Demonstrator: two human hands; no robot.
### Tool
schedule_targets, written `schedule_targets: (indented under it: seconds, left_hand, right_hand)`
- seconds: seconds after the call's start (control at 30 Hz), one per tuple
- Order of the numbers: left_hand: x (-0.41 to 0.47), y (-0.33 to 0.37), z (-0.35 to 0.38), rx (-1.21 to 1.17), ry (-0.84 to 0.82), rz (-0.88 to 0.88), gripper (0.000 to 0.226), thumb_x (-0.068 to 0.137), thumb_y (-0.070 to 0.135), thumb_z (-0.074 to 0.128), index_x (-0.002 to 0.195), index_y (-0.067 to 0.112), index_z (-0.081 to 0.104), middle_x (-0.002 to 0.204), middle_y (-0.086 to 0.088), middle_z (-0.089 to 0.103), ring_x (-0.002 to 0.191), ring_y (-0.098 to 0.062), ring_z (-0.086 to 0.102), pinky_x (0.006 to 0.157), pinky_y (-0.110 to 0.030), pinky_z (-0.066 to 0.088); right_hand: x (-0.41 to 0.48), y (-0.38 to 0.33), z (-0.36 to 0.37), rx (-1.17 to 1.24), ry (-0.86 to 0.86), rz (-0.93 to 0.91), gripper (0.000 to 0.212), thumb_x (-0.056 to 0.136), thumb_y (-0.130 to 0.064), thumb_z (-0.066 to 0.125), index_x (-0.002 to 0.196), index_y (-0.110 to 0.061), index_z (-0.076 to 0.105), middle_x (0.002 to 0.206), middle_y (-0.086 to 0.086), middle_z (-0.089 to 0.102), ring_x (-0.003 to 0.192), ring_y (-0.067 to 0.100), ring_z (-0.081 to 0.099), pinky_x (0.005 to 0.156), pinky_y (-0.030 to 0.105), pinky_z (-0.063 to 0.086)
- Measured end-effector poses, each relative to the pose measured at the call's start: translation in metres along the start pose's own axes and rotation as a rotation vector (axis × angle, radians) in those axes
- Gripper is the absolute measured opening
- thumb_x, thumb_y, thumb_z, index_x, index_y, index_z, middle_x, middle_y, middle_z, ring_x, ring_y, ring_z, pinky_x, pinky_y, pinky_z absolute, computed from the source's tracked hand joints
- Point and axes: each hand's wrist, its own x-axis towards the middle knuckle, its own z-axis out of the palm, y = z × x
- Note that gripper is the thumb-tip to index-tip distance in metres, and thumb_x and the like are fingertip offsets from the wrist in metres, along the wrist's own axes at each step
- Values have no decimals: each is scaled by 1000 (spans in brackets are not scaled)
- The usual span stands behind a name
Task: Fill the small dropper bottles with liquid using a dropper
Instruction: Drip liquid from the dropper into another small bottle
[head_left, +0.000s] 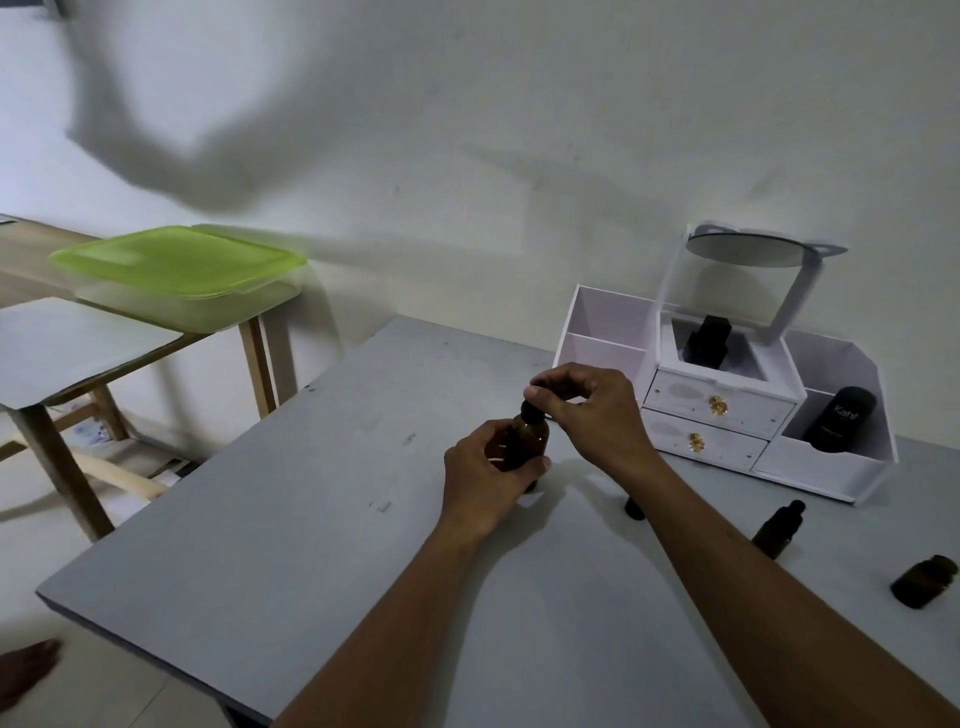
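Left hand (480, 480) wrapped around amber bottle (527, 441) on grey table (311, 545), right hand (587, 410) pinching its black dropper cap (532, 411)

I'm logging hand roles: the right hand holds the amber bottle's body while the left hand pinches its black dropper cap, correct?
Hands are swapped. In the head view, the left hand holds the amber bottle, and the right hand pinches its black dropper cap.

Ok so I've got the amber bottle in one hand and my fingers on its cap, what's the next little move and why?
Probably twist the black dropper cap loose and lift it. Your left hand already steadies the amber bottle upright on the grey table, your right hand pinches the cap, and the dropper can't come out until it is off.
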Motion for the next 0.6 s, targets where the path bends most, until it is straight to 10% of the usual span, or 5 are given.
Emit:
schedule_targets:
  seconds: [0.6]
  left_hand:
    - [1, -2, -1, 0, -2, 7, 54, 69, 37, 83, 118, 26, 63, 113, 8, 69, 84, 0, 60, 68, 3, 40]
  right_hand:
    - [2, 1, 2, -36, 26, -15, 4, 85, -16, 77, 81, -18, 76, 73, -15, 69, 75, -4, 66, 66, 4, 47]
